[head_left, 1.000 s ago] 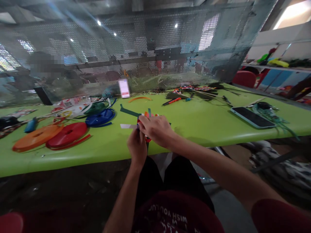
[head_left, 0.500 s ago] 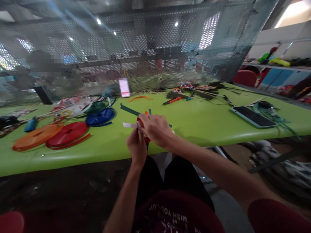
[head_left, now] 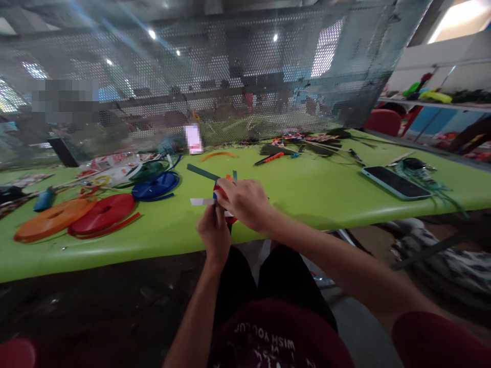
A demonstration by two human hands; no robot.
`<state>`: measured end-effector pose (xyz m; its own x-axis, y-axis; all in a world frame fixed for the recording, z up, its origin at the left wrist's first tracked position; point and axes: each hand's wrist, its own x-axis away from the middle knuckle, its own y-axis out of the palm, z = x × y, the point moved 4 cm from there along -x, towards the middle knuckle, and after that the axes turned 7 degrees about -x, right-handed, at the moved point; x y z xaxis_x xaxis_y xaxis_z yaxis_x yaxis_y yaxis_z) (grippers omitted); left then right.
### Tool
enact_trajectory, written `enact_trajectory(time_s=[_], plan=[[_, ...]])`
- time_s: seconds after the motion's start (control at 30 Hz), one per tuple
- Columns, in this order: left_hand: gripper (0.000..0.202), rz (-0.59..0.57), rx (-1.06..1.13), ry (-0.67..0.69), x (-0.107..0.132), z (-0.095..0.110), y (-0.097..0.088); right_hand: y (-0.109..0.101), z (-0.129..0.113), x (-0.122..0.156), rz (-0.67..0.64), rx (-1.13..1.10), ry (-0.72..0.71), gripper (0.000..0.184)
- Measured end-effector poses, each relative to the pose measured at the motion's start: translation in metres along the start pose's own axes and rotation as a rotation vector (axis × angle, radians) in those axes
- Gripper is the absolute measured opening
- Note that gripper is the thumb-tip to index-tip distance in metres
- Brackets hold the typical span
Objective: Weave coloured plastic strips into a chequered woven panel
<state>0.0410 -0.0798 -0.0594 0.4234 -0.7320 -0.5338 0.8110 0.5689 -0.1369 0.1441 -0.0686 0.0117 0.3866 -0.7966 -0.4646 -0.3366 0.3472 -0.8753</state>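
Observation:
Both my hands meet over the front edge of the green table (head_left: pixel 307 194). My left hand (head_left: pixel 214 236) comes up from below, fingers closed on a small woven piece of coloured strips (head_left: pixel 226 185). Red, orange, white and dark green strip ends stick out of it. My right hand (head_left: pixel 245 202) lies over the piece from the right, its fingers pinched on the strips. Most of the piece is hidden under my hands.
Rolls of strip lie to the left: an orange roll (head_left: pixel 51 217), a red roll (head_left: pixel 103 213), a blue roll (head_left: pixel 155 185). A phone (head_left: pixel 395 182) lies at the right. Scraps and tools sit along the perforated metal screen (head_left: pixel 230 76) at the back.
My hands and the woven piece have stayed almost in place. The view has shifted slightly, so everything sits a little further left.

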Motion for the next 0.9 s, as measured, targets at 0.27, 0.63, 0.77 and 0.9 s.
enact_trajectory(time_s=[0.27,0.63,0.77,0.9], plan=[[0.028,-0.036,0.19,-0.082,-0.004,-0.008,0.004,-0.012,0.015,0.008,0.127,-0.193,0.001,0.031],[0.025,-0.098,0.385,-0.214,-0.009,-0.018,0.008,0.006,0.048,0.03,0.176,-0.247,0.075,0.027],[0.024,-0.122,0.423,-0.229,-0.01,-0.021,0.01,0.007,0.039,0.027,0.224,-0.289,0.053,0.027],[0.025,-0.173,0.459,-0.227,-0.01,-0.02,0.013,0.007,0.036,0.023,0.232,-0.452,0.045,0.028]])
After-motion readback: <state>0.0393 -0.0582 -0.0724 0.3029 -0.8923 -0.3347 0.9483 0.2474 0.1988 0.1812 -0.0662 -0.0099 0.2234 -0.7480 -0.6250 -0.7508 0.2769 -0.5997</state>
